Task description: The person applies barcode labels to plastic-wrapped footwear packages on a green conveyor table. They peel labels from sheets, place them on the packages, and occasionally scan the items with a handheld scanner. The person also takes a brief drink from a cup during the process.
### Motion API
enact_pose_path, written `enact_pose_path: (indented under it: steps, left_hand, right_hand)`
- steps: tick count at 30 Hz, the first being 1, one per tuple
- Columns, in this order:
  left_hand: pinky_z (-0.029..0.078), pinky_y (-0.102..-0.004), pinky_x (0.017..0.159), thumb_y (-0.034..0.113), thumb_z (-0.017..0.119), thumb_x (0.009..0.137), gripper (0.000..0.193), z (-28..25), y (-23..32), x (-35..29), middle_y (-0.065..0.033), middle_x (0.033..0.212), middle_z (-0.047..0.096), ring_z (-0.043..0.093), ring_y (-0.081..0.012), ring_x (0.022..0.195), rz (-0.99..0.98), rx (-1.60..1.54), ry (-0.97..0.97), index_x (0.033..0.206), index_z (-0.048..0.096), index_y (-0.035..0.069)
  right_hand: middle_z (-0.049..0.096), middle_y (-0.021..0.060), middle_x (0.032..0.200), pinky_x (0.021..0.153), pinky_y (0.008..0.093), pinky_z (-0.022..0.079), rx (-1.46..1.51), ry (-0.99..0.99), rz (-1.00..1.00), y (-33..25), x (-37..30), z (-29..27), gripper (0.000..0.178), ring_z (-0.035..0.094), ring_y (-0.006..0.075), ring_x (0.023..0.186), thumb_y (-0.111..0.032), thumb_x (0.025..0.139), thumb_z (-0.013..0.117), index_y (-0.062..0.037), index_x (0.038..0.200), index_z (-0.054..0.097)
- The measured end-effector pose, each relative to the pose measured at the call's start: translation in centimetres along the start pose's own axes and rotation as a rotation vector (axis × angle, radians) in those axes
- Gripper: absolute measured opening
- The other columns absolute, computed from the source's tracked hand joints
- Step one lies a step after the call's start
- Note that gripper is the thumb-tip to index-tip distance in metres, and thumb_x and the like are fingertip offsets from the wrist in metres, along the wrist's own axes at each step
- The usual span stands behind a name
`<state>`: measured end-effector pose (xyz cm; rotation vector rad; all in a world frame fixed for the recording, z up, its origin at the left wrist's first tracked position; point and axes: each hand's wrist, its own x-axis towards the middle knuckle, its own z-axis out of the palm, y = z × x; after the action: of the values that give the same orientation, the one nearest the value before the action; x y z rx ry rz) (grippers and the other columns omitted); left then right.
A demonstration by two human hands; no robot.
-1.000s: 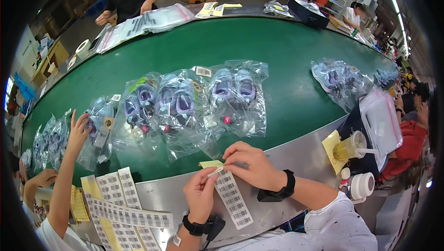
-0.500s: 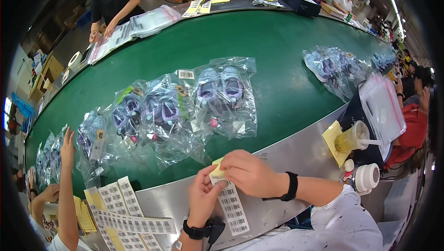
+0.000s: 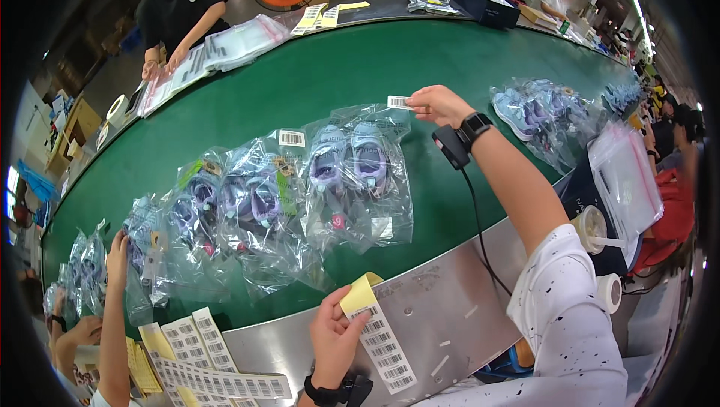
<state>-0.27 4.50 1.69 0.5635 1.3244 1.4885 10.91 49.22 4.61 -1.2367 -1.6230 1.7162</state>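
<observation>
My left hand (image 3: 334,338) pinches a strip of white barcode labels (image 3: 388,358) above the metal ledge. The strip's yellow backing (image 3: 360,294) curls over at its upper end. Reaching across the belt, my right hand (image 3: 442,106) pinches a single barcode label (image 3: 398,102) between thumb and fingers. The label is over the upper right corner of a clear bag (image 3: 390,212) with a pair of light blue and purple shoes (image 3: 368,161) inside. Whether label and bag touch, I cannot tell. The bagged pair to its left bears a barcode label (image 3: 292,138) near its top.
More bagged shoes (image 3: 196,201) line the green belt (image 3: 450,54). Label sheets (image 3: 217,384) lie on the ledge at left, near a co-worker's hand (image 3: 117,257). A cup (image 3: 589,227), a white roll (image 3: 609,294) and clear bags (image 3: 622,174) are at right. Across the belt, another person handles bags (image 3: 180,69).
My right hand has left the label strip and moved far forward over the belt with one label. The left hand keeps the strip. The co-worker's raised hand at left has lowered to a bag.
</observation>
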Motion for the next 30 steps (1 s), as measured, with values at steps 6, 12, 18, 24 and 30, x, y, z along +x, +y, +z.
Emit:
enact_pose_path:
  steps: [6, 12, 18, 24, 30]
  left_hand:
    - [0.055, -0.0265, 0.082, -0.010, 0.060, 0.086, 0.049, -0.1, 0.4, 0.1, -0.0176, 0.116, 0.062, 0.065, -0.0170, 0.099, -0.013, -0.012, -0.017, 0.131, 0.041, -0.006]
    - [0.054, -0.0266, 0.084, -0.010, 0.059, 0.086, 0.050, 0.0, 0.3, 0.5, -0.0170, 0.118, 0.061, 0.064, -0.0166, 0.101, -0.011, -0.024, -0.031, 0.132, 0.041, -0.004]
    - [0.052, -0.0276, 0.087, -0.010, 0.058, 0.087, 0.054, 1.3, -0.1, 0.9, -0.0168, 0.119, 0.060, 0.063, -0.0178, 0.103, -0.002, -0.035, -0.026, 0.136, 0.037, -0.003]
    - [0.051, -0.0283, 0.089, -0.011, 0.057, 0.087, 0.063, 1.6, -0.8, 0.5, -0.0201, 0.123, 0.058, 0.062, -0.0193, 0.106, 0.015, -0.034, -0.168, 0.143, 0.028, -0.002]
    - [0.054, -0.0256, 0.077, -0.004, 0.064, 0.087, 0.057, 1.9, -1.2, -0.1, -0.0136, 0.099, 0.070, 0.067, -0.0129, 0.086, 0.110, 0.058, -0.037, 0.139, 0.040, 0.000]
  right_hand:
    - [0.063, 0.0089, 0.101, 0.067, 0.0340, 0.052, -0.048, -0.004, 0.171, 1.0, 2.6, 1.0, 0.022, 0.062, 0.0202, 0.088, -0.018, 0.085, 0.069, -0.0011, 0.099, 0.065]
    - [0.065, 0.0102, 0.084, 0.064, 0.0368, 0.055, 0.049, 0.055, 0.146, 1.9, 2.7, 2.4, 0.012, 0.065, 0.0208, 0.075, -0.007, 0.082, 0.070, -0.0017, 0.090, 0.063]
    - [0.063, 0.0116, 0.078, 0.061, 0.0347, 0.057, 0.163, 0.144, 0.056, 2.9, 1.3, 2.3, 0.049, 0.065, 0.0224, 0.065, 0.006, 0.078, 0.066, -0.0038, 0.121, 0.047]
    - [0.062, 0.0235, 0.106, 0.080, 0.0437, 0.052, -0.611, 0.558, -0.185, 4.1, -2.3, -9.9, 0.056, 0.062, 0.0362, 0.096, 0.000, 0.075, 0.065, -0.0033, 0.128, 0.046]
    - [0.065, 0.0250, 0.098, 0.081, 0.0506, 0.050, -1.564, 0.745, -0.037, 8.0, -6.9, -20.3, 0.035, 0.063, 0.0418, 0.093, -0.005, 0.074, 0.065, -0.0027, 0.108, 0.054]
